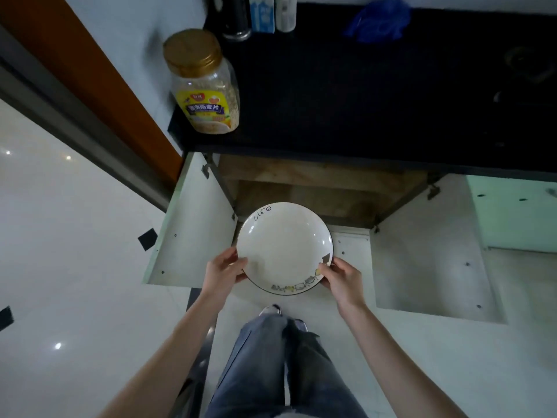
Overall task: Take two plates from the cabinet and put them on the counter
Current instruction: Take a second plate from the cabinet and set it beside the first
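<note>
A white plate [283, 245] with a dark rim, the word "life" and a small drawing along its near edge is held level in front of the open cabinet [316, 188], below the counter's edge. My left hand [224, 271] grips its left rim with the thumb on top. My right hand [342, 279] grips its right rim the same way. Whether a second plate lies under this one cannot be told. The black counter [361, 95] runs above the cabinet.
A plastic jar of oats [203, 82] with a gold lid stands at the counter's left end. Bottles and a carton [262, 13] stand at the back, with a blue bag [379, 21] beside them. Both cabinet doors [193, 224] swing out. My legs stand below on the white floor.
</note>
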